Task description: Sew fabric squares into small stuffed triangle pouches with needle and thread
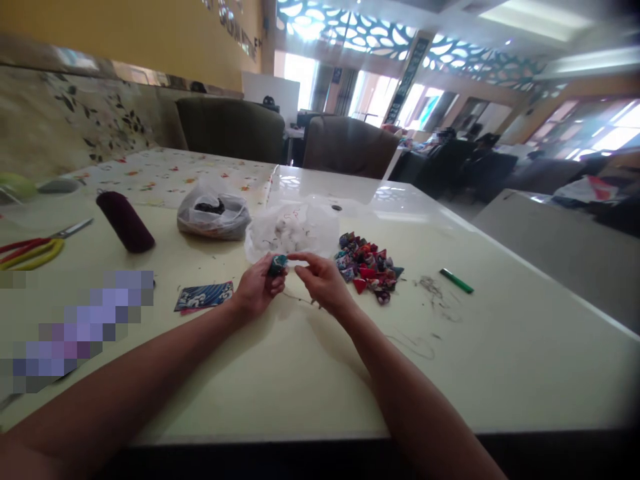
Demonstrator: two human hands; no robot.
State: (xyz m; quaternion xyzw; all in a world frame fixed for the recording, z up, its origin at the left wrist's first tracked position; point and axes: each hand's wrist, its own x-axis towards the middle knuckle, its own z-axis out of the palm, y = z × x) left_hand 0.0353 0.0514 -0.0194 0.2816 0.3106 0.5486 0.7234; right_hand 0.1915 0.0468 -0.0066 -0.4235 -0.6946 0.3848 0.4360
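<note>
My left hand [257, 288] is closed around a small teal patterned fabric piece [278, 265], held above the table. Close by on the right, my right hand [323, 281] reaches its index finger to the edge of that piece, with the thumb a little apart from it. Some white shows at the piece's edge near the fingertip. A thin dark thread [300, 299] trails below both hands. Behind them lies a white plastic bag [320, 230] with white fluffy stuffing [293, 235]. To the right is a pile of small colourful fabric triangles [367, 263].
Left of my hands lie flat blue patterned fabric pieces [205, 295]. Farther left are red-and-yellow-handled scissors [37, 252], a dark maroon thread spool [125, 223] and a tied-up plastic bag [213, 217]. Loose threads [435, 293] and a green stick-shaped object [456, 281] lie right. Chairs [350, 143] stand behind the table.
</note>
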